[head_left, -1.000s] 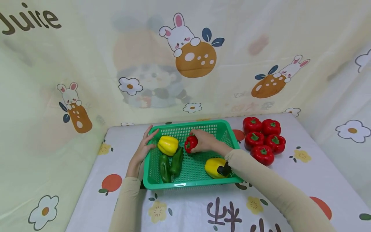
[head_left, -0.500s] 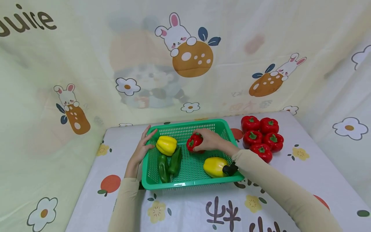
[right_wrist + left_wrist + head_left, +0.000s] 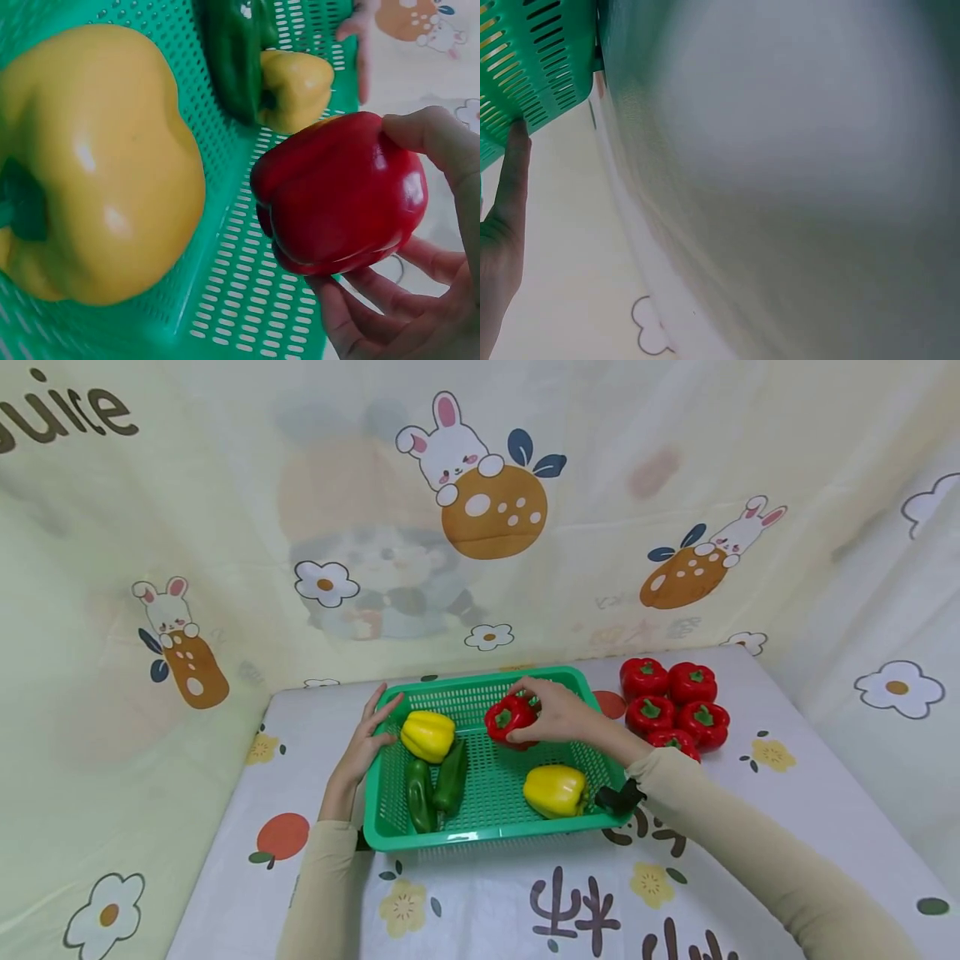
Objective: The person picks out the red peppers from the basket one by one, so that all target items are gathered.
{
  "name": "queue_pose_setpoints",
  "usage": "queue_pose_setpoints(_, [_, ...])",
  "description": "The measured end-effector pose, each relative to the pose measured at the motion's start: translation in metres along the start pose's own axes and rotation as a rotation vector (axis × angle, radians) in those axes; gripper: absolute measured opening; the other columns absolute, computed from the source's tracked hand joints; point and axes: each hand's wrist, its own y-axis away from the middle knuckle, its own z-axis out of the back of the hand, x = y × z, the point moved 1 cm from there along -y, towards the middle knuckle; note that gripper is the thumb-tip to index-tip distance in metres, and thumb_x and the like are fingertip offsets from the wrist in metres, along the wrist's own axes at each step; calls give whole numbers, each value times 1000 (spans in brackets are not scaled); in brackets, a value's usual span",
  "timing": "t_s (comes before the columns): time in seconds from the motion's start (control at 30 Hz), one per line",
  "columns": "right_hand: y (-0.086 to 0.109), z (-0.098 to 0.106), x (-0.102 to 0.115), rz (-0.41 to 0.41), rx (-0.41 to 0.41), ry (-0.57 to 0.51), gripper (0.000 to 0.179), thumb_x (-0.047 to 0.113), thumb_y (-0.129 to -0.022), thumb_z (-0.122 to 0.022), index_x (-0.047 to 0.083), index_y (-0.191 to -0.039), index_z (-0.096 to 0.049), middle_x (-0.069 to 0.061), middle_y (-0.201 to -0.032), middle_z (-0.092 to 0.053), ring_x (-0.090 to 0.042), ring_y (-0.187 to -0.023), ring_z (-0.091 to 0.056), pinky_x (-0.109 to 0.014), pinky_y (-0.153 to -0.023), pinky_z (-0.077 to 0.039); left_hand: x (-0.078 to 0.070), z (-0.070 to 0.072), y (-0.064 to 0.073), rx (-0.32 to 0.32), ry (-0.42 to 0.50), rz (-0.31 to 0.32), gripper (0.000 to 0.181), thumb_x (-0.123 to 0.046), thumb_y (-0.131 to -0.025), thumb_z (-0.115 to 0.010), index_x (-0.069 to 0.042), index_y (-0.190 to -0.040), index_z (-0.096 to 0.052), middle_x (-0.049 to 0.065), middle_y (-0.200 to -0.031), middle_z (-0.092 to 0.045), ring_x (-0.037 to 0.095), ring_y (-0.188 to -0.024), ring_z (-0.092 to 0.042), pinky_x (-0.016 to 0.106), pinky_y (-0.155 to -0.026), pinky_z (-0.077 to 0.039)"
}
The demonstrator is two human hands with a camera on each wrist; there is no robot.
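Note:
My right hand [image 3: 558,710] grips a red bell pepper [image 3: 510,718] over the back middle of the green basket [image 3: 480,835]. In the right wrist view the thumb lies on one side of the red bell pepper [image 3: 341,195] and the other fingers curl beneath it. My left hand [image 3: 363,752] rests against the basket's left rim with its fingers straight. One straight finger [image 3: 514,169] touches the basket's slotted wall [image 3: 551,56] in the left wrist view. Inside the basket are a yellow bell pepper [image 3: 428,737] at back left, another yellow bell pepper [image 3: 555,791] at front right, and two long green peppers [image 3: 451,778].
Several red bell peppers [image 3: 651,714] stand grouped on the table right of the basket, one partly hidden by my right sleeve [image 3: 750,835]. A patterned cloth [image 3: 405,935] covers the table, and a printed curtain [image 3: 337,468] rises behind it.
My right hand has drawn the red bell pepper to the right and up from the basket's floor. The front yellow pepper shows more fully now. The left hand stays at the rim.

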Motion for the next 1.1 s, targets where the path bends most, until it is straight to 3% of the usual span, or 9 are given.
queue_pose_setpoints(0.33, [25,21,-1,-59,-96,-62,65,37,-77,-81,10,-129,-52,-13,-126,-59,-32,-106,-59,-39,-76,-57,-2,1,1,-8,2,6,67,15,-82,-49,7,-147,-37,19,-164,0,38,-149,6,69,-110,-3])
queue_pose_setpoints(0.6, [53,42,-21,-71,-195,-83,75,35,-80,-80,11,-143,-48,-15,-132,-56,-34,-109,-58,-44,-79,-56,1,1,0,-6,4,9,68,14,-82,-49,6,-148,-37,18,-164,0,37,-149,6,69,-110,-3])
queue_pose_setpoints(0.7, [67,52,-28,-77,-233,-82,74,34,-81,-80,12,-144,-48,-14,-133,-56,-32,-109,-57,-45,-80,-56,16,2,-4,-19,0,-3,68,13,-82,-49,2,-149,-39,13,-165,-2,34,-150,5,68,-111,-3])
queue_pose_setpoints(0.8, [81,61,-34,-78,-277,-62,74,32,-81,-80,12,-144,-47,-15,-132,-55,-33,-111,-56,-47,-79,-56,17,2,-4,-19,13,-3,69,13,-82,-50,2,-148,-39,13,-165,-2,34,-150,6,69,-110,-2])
queue_pose_setpoints(0.93, [97,70,-41,-88,-325,-42,73,30,-81,-80,10,-143,-47,-17,-132,-55,-36,-114,-53,-51,-79,-56,2,2,-1,-4,20,10,67,14,-81,-49,7,-147,-37,18,-164,0,38,-149,7,70,-110,-2])
queue_pose_setpoints(1.1, [118,79,-47,-99,-374,-26,71,27,-83,-79,6,-143,-47,-21,-132,-53,-40,-113,-53,-47,-77,-57,1,1,0,-3,12,5,66,14,-83,-49,8,-147,-36,19,-164,0,38,-149,6,69,-110,-3])
